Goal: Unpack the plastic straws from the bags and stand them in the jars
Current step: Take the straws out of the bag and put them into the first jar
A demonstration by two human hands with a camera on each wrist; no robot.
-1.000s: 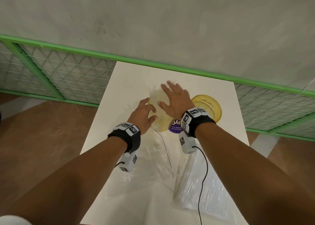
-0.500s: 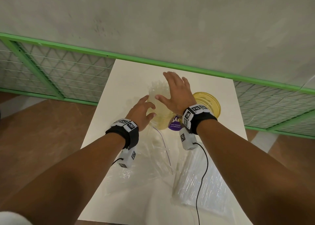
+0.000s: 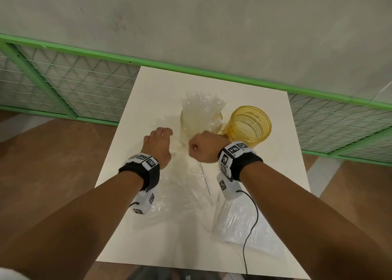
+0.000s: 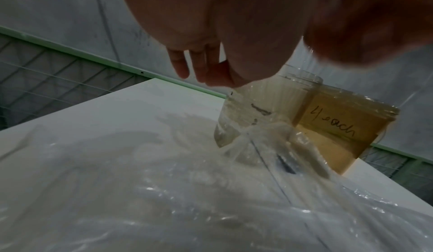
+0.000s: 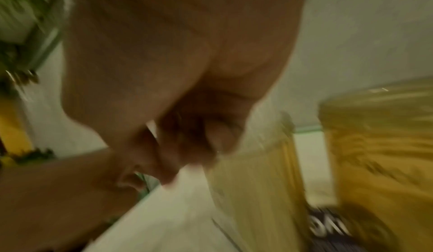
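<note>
A clear jar (image 3: 191, 129) stands mid-table, packed with upright clear straws (image 3: 201, 103). Right beside it is a yellow jar (image 3: 250, 125) with nothing inside; in the left wrist view it (image 4: 339, 130) bears handwriting. My left hand (image 3: 161, 137) hovers just left of the clear jar (image 4: 257, 111), fingers (image 4: 196, 65) hanging relaxed and holding nothing. My right hand (image 3: 201, 148) sits in front of that jar with its fingers curled into a fist; the blurred right wrist view shows nothing in the fist (image 5: 187, 145). An opened bag of straws (image 3: 182, 188) lies under my left wrist.
A second, sealed bag of straws (image 3: 237, 222) lies near the front right of the white table (image 3: 152, 93). A green-framed mesh fence (image 3: 63, 84) and a grey wall run behind the table. A black cable (image 3: 252, 222) trails from my right wrist.
Both hands drew back toward me from the straw tops. The right hand, earlier flat and spread over the straws, has curled into a fist, and the bundle now stands uncovered.
</note>
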